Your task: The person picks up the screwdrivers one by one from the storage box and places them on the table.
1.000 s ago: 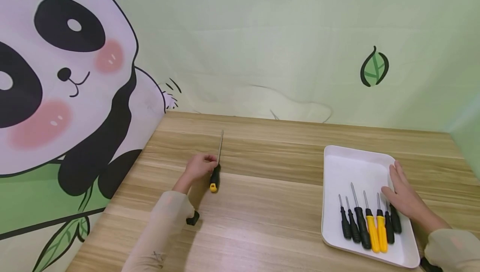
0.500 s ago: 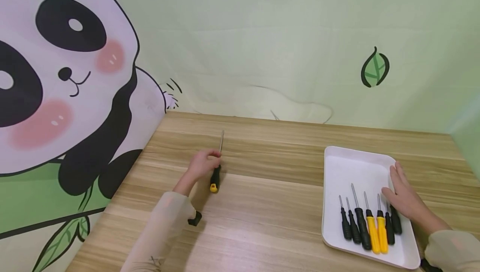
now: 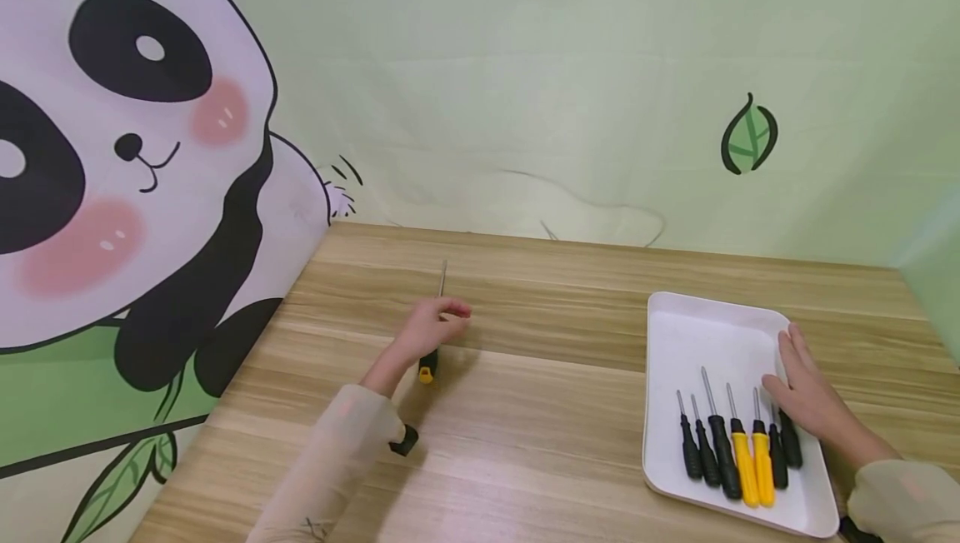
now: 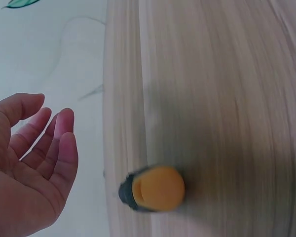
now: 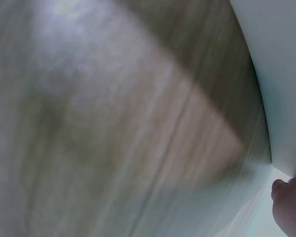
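A person's left hand (image 3: 433, 328) reaches across a black-and-yellow screwdriver (image 3: 427, 368) lying on a wood-grain counter (image 3: 540, 443), left of centre in the frame. Its fingers are loosely curved, a clear gap parting them from the thumb, and they hold nothing; the screwdriver's blade points toward the top of the frame, its yellow-tipped handle toward the bottom. The left wrist view shows the same hand at the left edge, apart from the handle at lower centre.

At lower right, the right hand (image 3: 806, 393) rests on the right edge of a white tray (image 3: 686, 335), fingers extended and thumb spread over the inside, with no screwdriver in its hold. In the tray's lower half, seven more screwdrivers lie side by side, blades up the frame: three black ones (image 3: 707, 455) at left, two yellow-handled ones (image 3: 753, 468) in the middle and two black ones (image 3: 778, 460) at right, the last partly hidden by the hand.

A panda mural (image 3: 165, 151) fills the left of the frame.
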`<state>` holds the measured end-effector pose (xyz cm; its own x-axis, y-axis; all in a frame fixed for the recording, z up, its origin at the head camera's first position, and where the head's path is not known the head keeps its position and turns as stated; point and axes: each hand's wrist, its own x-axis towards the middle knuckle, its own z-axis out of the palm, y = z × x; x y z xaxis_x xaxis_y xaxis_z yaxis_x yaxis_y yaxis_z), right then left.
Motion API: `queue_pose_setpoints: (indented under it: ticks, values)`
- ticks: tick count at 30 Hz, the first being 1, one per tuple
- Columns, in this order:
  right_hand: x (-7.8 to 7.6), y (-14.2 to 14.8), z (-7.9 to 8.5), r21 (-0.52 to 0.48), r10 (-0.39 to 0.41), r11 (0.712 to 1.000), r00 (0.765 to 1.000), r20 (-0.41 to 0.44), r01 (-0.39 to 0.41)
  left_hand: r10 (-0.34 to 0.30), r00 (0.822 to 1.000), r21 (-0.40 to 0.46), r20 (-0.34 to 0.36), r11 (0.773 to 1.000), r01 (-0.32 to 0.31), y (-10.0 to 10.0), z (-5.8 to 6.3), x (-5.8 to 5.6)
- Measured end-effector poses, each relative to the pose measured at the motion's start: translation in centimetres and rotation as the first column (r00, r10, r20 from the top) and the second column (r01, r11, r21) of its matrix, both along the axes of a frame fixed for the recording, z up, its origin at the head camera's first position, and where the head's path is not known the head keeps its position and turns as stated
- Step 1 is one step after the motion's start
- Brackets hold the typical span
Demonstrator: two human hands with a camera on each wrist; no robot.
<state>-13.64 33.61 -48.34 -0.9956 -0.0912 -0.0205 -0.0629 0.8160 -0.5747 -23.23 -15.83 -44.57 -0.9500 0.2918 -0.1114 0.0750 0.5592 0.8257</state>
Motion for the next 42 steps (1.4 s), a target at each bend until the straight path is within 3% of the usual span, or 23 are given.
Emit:
queue_pose_setpoints:
  ticks: [5,16,24,34,42]
  values:
    - [0.1,0.0,0.0,-0.003,0.003,1.0,1.0,-0.003,-0.003,-0.052,0.999,0.017,-0.014,0.998,0.052,1.1,0.2,0.3]
    - [0.1,0.1,0.1,-0.01,0.008,1.0,1.0,-0.016,-0.008,-0.135,0.99,0.088,0.048,0.987,0.131,3.9,0.9,1.3]
    - [0.0,0.0,0.1,-0.003,-0.006,1.0,1.0,0.001,0.006,-0.217,0.974,0.147,0.069,0.968,0.206,5.8,1.6,2.1]
    - [0.0,0.1,0.2,-0.008,0.002,1.0,1.0,-0.005,-0.002,-0.275,0.958,0.202,0.087,0.946,0.253,8.2,1.7,2.7]
    - [-0.1,0.2,0.1,-0.004,0.004,1.0,1.0,-0.001,-0.004,-0.33,0.935,0.265,0.129,0.92,0.289,10.2,1.8,3.3]
